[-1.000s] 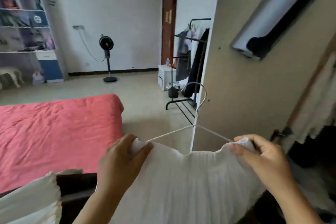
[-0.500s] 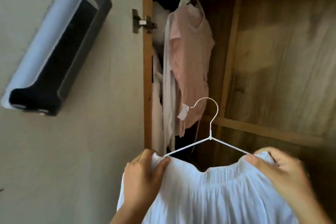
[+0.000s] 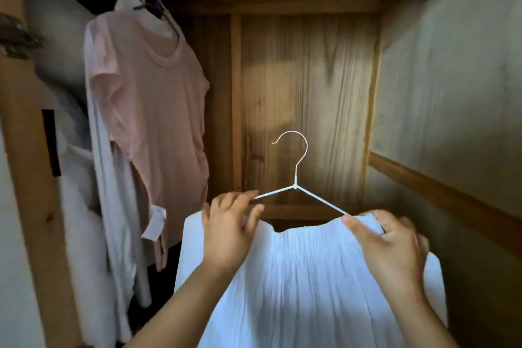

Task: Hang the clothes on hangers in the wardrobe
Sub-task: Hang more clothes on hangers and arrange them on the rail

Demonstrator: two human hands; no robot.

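Inside wardrobe [image 3: 308, 70], left hand [image 3: 228, 234] and right hand [image 3: 392, 246] apparently pinch white garment [image 3: 305, 277] on hanger [image 3: 295, 178].

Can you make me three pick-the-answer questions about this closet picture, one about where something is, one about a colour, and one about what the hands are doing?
1. Where does the pink T-shirt hang?
A. Left side of the wardrobe
B. Right side
C. On the floor

2. What colour is the hanger being held?
A. Black
B. White
C. Red

3. What is happening with the white garment?
A. It already hangs on the rail
B. It lies folded on a shelf
C. Both hands hold it up on its hanger

Answers:
1 A: the shirt hangs at the left, beside other pale clothes.
2 B: its thin wire hook and arms are white.
3 C: the left hand and right hand grip its top corners, and the hook is free in the air.
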